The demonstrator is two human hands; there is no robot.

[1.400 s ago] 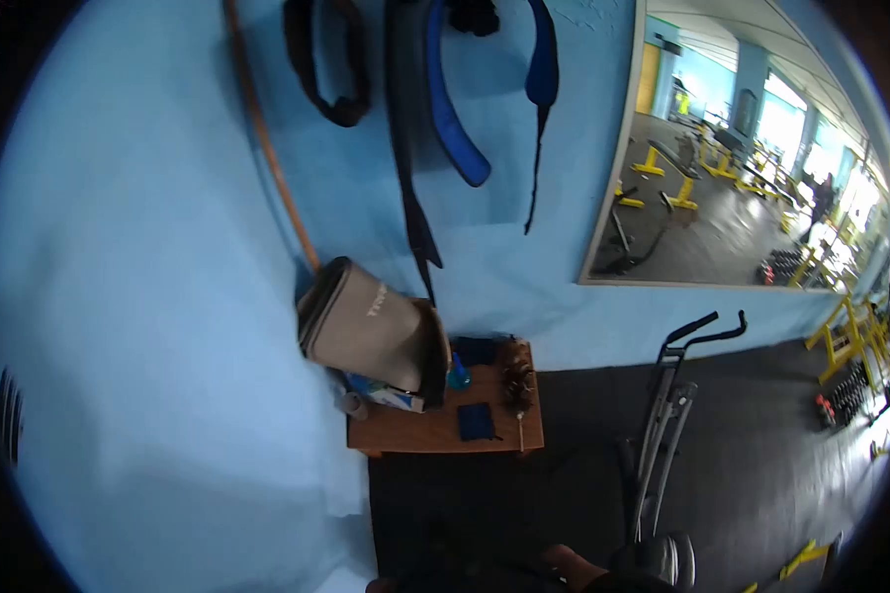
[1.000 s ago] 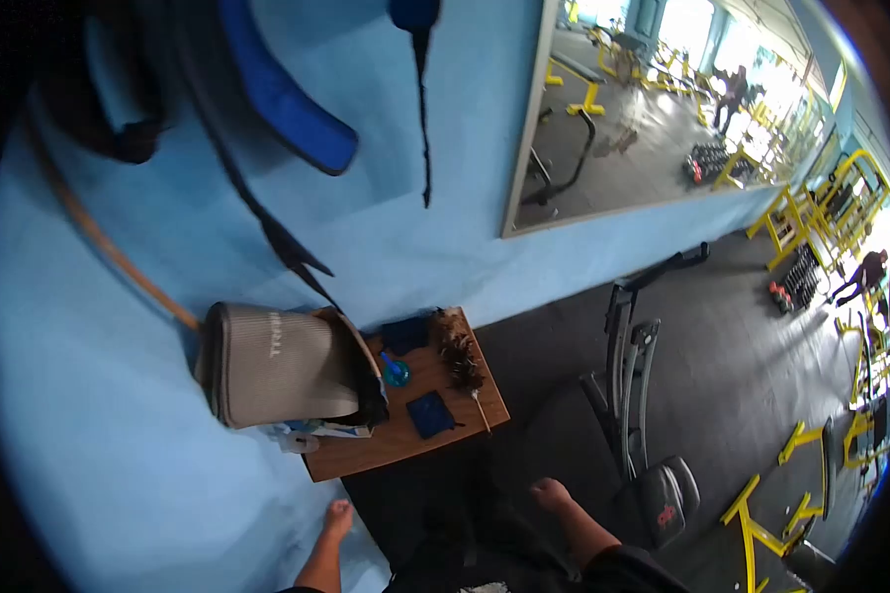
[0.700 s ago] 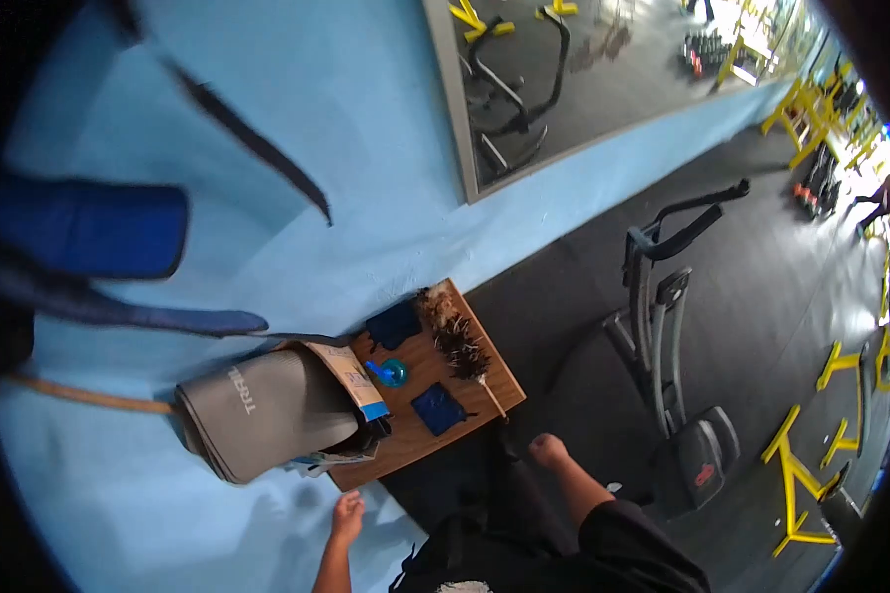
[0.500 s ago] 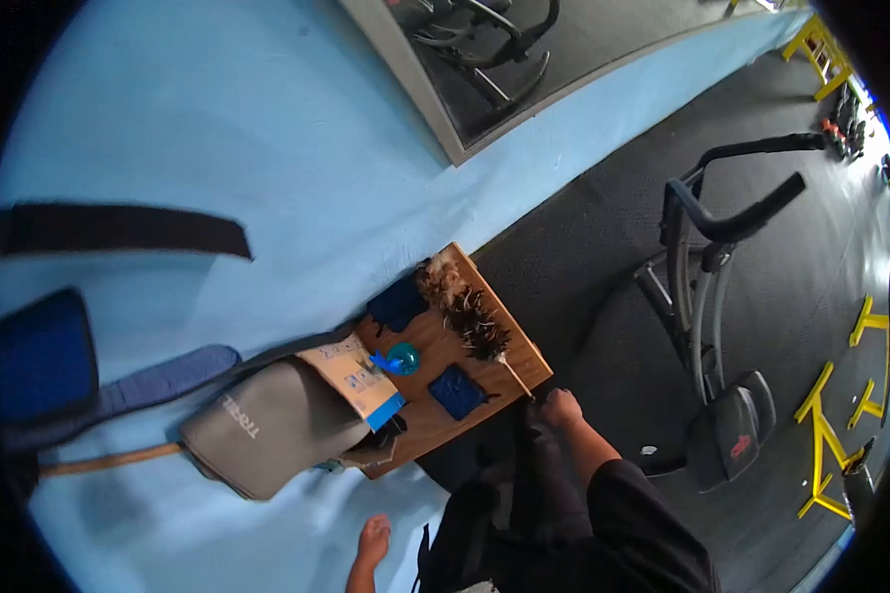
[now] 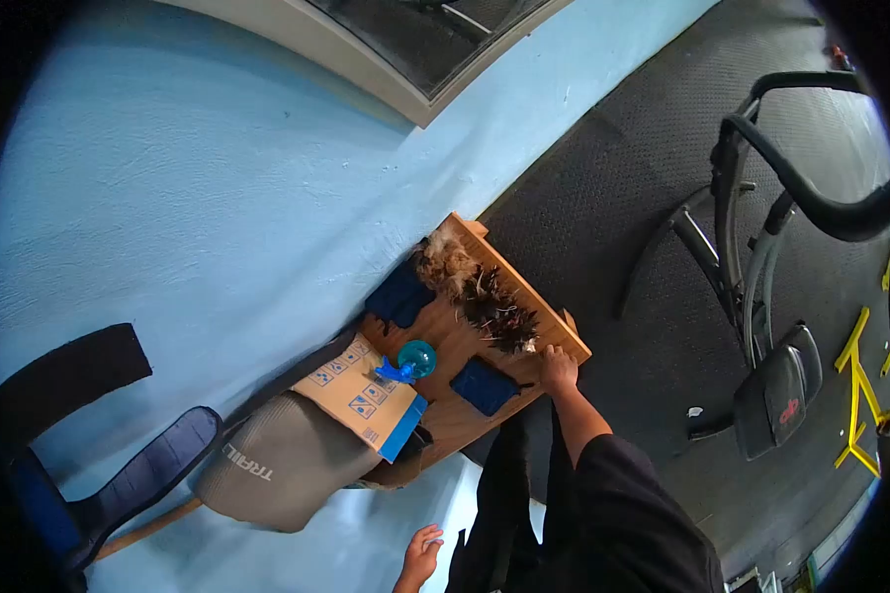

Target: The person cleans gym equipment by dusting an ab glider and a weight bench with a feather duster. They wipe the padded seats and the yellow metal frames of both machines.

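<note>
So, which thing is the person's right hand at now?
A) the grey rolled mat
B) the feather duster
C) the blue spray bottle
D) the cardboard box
B: the right hand is at the handle end of the feather duster on the wooden table, while the spray bottle, the cardboard box and the grey mat lie further away from it.
</note>
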